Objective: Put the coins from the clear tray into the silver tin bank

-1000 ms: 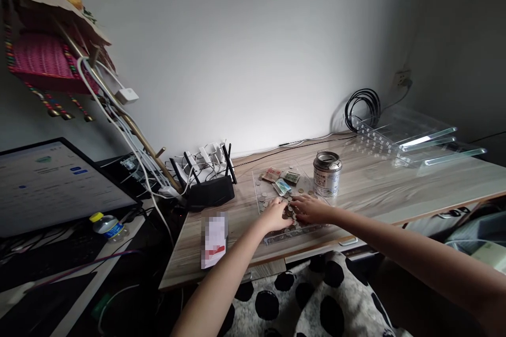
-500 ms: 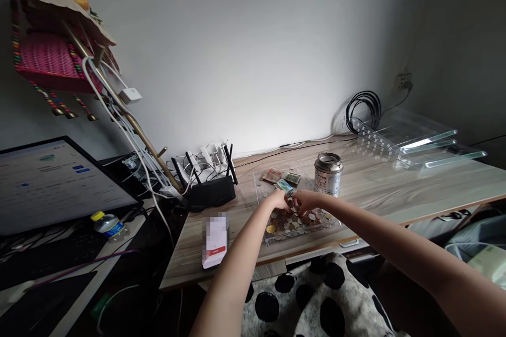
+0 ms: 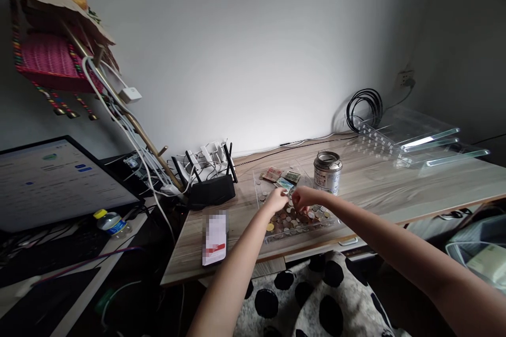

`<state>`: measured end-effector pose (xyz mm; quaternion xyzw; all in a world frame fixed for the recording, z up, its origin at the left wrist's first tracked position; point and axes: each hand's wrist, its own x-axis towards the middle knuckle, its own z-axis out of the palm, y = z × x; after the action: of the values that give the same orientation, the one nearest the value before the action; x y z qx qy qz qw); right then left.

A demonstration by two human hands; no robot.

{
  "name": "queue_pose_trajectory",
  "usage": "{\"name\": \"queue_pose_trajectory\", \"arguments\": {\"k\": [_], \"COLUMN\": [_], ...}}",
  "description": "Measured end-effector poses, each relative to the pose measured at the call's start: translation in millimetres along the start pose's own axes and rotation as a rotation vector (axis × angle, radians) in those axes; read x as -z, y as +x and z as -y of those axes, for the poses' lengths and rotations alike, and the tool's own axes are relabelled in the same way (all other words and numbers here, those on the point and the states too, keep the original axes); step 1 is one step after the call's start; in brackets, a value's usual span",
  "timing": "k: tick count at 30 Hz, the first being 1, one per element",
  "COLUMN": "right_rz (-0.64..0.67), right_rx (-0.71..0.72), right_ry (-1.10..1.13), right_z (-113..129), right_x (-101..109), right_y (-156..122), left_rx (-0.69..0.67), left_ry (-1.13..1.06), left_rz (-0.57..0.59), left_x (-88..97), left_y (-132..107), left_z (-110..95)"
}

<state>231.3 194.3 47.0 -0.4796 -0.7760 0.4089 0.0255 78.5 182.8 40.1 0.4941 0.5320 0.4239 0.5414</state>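
Coins [image 3: 297, 218] fill the clear tray [image 3: 304, 234] at frame centre; left hand [image 3: 276, 200] and right hand [image 3: 302, 198] curl just above, each grip's state impossible to tell.

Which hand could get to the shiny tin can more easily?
Probably the right hand: it sits nearer the tin can, with nothing between them. The left hand is farther away, on the other side of the right hand, above the coins.
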Motion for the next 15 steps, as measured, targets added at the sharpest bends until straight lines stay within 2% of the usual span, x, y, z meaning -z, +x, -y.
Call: {"name": "queue_pose_trajectory", "arguments": {"k": [2, 3, 4, 5, 7, 10, 12, 15], "right_rz": [-0.076, -0.098, -0.109, -0.117, -0.167, -0.302, -0.266, -0.178], "right_rx": [0.07, 0.124, 0.182, 0.237, 0.3, 0.224, 0.12, 0.004], "right_ry": [0.087, 0.122, 0.15, 0.162, 0.128, -0.14, -0.361, -0.538], "right_z": [11.3, 19.1, 27.5, 35.5, 46.1, 40.1, 23.6, -2.7], "right_x": [7.2, 10.6, 13.5, 15.9, 18.3, 15.6, 10.5, 2.4], "right_y": [-1.6, -2.5, -3.6, -4.9, -8.0, -14.3, -18.8, -23.5], "left_rx": [0.089, 0.193, 0.285, 0.312, 0.269, 0.212, 0.241, 0.269], "left_ry": [-0.282, -0.448, -0.602, -0.741, -0.957, -1.118, -1.139, -1.092], "left_rz": [-0.086, -0.08, -0.022, -0.002, -0.034, -0.174, -0.22, -0.197], "left_x": [1.3, 1.8, 2.1, 2.1, 1.6, 0.1, -0.5, -1.1], "left_y": [-10.6, -16.5, -22.7, -28.7, -39.2, -48.4, -49.9, -47.6], "left_z": [-5.0, -7.3, -9.1, -10.3, -10.4, -6.4, -2.9, 2.0]}}
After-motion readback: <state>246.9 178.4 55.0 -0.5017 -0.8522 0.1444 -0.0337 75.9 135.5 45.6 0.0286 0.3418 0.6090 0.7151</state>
